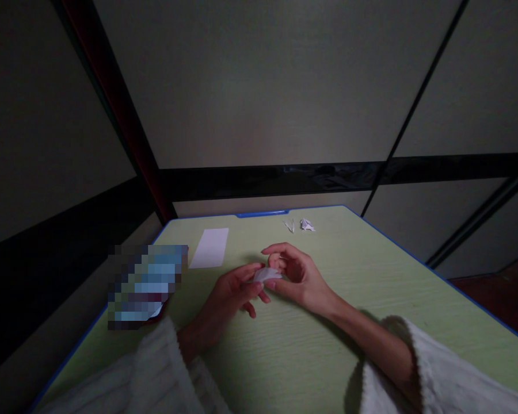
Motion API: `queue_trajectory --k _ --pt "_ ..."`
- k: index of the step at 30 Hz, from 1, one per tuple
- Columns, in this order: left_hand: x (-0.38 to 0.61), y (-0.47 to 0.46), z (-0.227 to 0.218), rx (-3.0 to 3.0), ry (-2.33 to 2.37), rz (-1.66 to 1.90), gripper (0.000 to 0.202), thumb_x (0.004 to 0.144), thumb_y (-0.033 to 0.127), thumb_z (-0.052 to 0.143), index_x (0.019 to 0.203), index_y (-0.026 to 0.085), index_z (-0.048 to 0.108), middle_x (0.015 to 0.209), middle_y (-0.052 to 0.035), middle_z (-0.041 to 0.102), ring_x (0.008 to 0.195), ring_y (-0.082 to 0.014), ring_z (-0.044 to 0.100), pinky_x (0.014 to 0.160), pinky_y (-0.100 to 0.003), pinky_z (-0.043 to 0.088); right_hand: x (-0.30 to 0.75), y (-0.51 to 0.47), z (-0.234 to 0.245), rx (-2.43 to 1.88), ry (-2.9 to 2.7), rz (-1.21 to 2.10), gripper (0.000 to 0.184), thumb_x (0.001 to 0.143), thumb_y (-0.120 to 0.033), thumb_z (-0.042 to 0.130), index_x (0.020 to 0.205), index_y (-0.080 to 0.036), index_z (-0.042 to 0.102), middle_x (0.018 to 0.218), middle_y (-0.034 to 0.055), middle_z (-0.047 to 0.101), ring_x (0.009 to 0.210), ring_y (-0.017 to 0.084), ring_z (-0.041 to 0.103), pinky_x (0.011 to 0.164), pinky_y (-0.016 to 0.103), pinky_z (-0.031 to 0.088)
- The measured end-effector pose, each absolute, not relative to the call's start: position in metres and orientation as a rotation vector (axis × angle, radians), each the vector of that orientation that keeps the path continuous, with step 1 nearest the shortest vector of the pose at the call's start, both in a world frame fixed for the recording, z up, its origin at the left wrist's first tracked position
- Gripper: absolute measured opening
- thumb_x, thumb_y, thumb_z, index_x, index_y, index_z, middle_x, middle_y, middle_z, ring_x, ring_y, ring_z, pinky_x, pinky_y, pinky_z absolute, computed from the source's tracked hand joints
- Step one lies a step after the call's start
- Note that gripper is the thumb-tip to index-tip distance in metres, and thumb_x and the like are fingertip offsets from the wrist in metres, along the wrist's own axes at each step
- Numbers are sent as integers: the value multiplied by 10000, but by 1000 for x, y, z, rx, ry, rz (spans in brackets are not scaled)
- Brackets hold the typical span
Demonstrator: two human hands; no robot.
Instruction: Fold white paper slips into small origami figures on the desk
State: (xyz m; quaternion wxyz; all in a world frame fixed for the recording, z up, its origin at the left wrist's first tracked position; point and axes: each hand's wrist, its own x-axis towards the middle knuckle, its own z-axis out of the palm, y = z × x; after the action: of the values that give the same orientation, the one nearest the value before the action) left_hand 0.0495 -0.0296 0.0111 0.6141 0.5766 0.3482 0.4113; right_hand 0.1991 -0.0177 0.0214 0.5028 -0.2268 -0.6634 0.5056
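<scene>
Between my two hands, over the middle of the table, is a small piece of folded white paper. My left hand pinches its left side between thumb and fingers, with the lower fingers hanging loose below. My right hand grips the right side, thumb at the near edge and index finger arched above. The fingers cover parts of the paper, so its exact folded shape is hard to make out.
A pale green table with a blue rim lies under my hands. On it are a flat white paper sheet, a blurred-out device at left, thin white strips and a small folded paper piece at the back. Cabinet panels stand behind.
</scene>
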Motion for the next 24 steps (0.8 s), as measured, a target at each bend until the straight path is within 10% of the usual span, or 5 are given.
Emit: queue_trajectory --k 24 --pt "49 -27 8 1444 947 988 243 701 307 473 793 111 580 593 -24 582 525 -107 520 397 -176 395 196 -17 25 -793 -1470 1383 93 627 -206 561 649 -117 545 515 -35 443 453 61 381 446 206 272"
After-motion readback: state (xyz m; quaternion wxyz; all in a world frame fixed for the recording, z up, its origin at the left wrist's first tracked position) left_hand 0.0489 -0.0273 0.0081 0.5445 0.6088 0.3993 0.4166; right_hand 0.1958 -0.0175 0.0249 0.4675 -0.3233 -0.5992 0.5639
